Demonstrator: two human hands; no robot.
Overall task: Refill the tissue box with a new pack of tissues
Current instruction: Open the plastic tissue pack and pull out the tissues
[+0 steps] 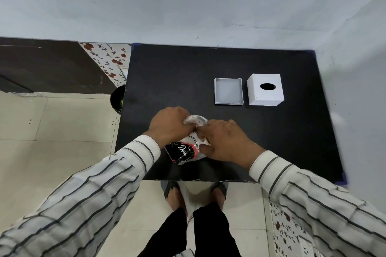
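Observation:
A plastic-wrapped tissue pack [184, 151] with a black and red label lies near the front of the black table [177, 73]. My left hand [170, 125] grips the crumpled top of its wrapper. My right hand [223, 142] pinches the same wrapper from the right side, fingers closed on the plastic. Farther back on the right stands the white tissue box cover [265, 92] with an oval hole on top. Its shallow grey base tray [228, 92] lies empty just left of the cover.
The table stands against a pale wall at the back and right. A dark round bin [118, 99] sits on the tiled floor by the table's left edge. My feet in sandals [173, 191] stand under the front edge.

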